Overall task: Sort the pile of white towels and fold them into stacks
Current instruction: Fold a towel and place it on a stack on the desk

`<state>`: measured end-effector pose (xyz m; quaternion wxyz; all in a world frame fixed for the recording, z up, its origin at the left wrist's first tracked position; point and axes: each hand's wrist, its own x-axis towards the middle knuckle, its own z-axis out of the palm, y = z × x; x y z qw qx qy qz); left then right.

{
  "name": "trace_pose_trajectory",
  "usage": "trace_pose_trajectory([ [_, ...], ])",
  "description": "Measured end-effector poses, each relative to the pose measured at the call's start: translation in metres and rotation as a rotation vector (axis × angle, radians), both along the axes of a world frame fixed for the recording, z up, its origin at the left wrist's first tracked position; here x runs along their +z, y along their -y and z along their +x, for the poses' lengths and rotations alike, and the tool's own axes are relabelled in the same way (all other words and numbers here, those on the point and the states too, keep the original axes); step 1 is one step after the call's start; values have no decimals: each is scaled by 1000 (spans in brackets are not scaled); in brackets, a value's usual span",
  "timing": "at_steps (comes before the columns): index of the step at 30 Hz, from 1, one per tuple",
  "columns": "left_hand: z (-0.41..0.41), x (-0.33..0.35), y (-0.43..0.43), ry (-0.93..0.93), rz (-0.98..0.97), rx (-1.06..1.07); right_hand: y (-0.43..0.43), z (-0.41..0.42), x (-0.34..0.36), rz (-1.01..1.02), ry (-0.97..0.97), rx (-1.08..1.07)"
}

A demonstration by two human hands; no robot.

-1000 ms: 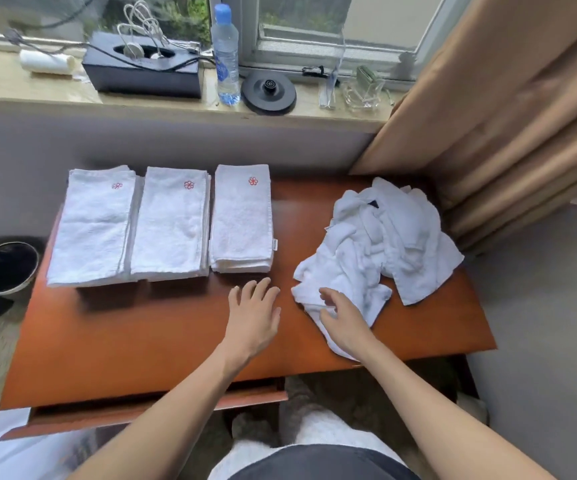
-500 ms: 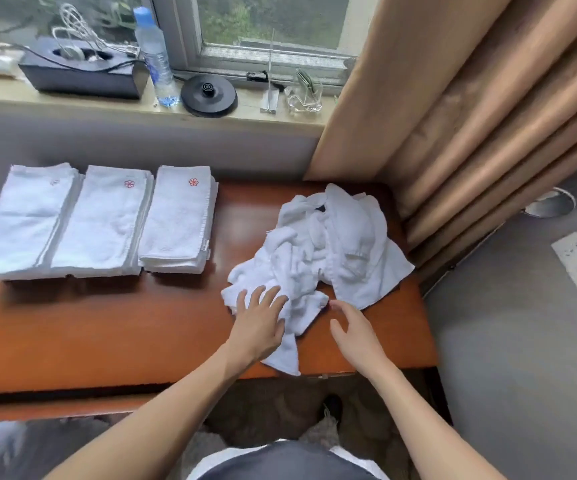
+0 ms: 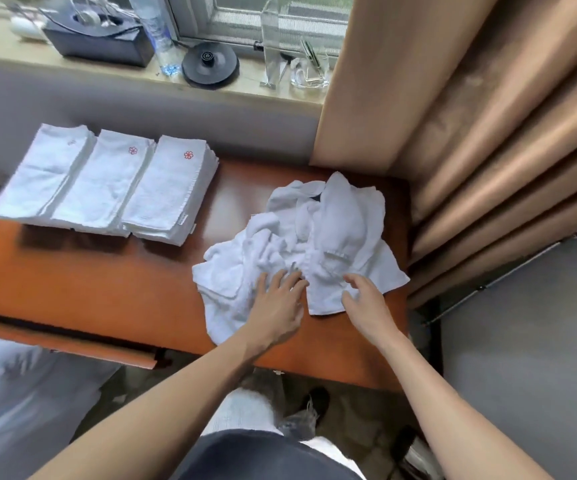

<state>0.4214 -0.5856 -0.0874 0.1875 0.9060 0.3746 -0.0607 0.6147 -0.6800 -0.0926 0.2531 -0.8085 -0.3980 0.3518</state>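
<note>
A crumpled pile of white towels (image 3: 318, 237) lies on the right half of the reddish wooden table (image 3: 107, 289). Three stacks of folded white towels stand side by side at the back left: the left stack (image 3: 42, 173), the middle stack (image 3: 101, 183) and the right stack (image 3: 171, 192), the last two with a red flower mark on top. My left hand (image 3: 278, 306) lies flat on the pile's near edge, fingers spread. My right hand (image 3: 366, 303) hovers over the pile's near right corner with fingers loosely bent, holding nothing.
A tan curtain (image 3: 470, 133) hangs close to the table's right side. On the window sill behind stand a dark box (image 3: 100, 39), a water bottle (image 3: 155, 29), a round black base (image 3: 209, 64) and clear glass items (image 3: 306, 69). The table's front edge is just below my hands.
The view has swung right. My left hand moved from the bare table onto the pile. My right hand let go of the towel's near edge and shifted right to the pile's corner.
</note>
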Motion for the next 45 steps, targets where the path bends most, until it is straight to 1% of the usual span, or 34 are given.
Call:
trace_pose_trajectory([
  [3,11,-5,-16,27,-10,35,-23,15,-7,34,33,19],
  [7,28,-28,-41,68,-33,108,-64,29,-17,35,103,71],
  [9,41,-40,-56,67,-77,96,-83,34,-20,-9,135,78],
  [13,69,-54,-70,91,-138,103,-107,48,-27,-87,258,125],
  [15,73,-58,-65,117,-136,109,-113,52,-31,-120,332,154],
  [19,72,-60,-60,109,-102,8,-121,55,-39,-166,473,223],
  [21,79,-59,-66,119,-99,33,-127,62,-43,-147,517,241],
  [23,87,-56,-71,132,-99,89,-134,71,-45,-106,487,221],
  [27,102,-53,-72,133,-110,172,-135,90,-47,9,315,226],
  [30,123,-38,-64,222,-147,265,-126,107,-37,130,196,280],
  [32,140,-23,-56,299,-147,342,-115,120,-22,250,180,309],
  [35,162,1,-51,324,-73,444,-96,133,10,396,164,364],
  [37,179,19,-50,318,-104,424,-90,145,34,464,150,379],
  [39,198,36,-41,331,-176,348,-84,162,58,483,119,395],
  [41,213,48,-19,425,-202,356,-73,177,79,502,114,439],
  [43,221,57,-1,559,-158,449,-62,190,97,548,155,454],
  [45,223,69,5,626,-99,555,-57,205,116,582,170,436],
])
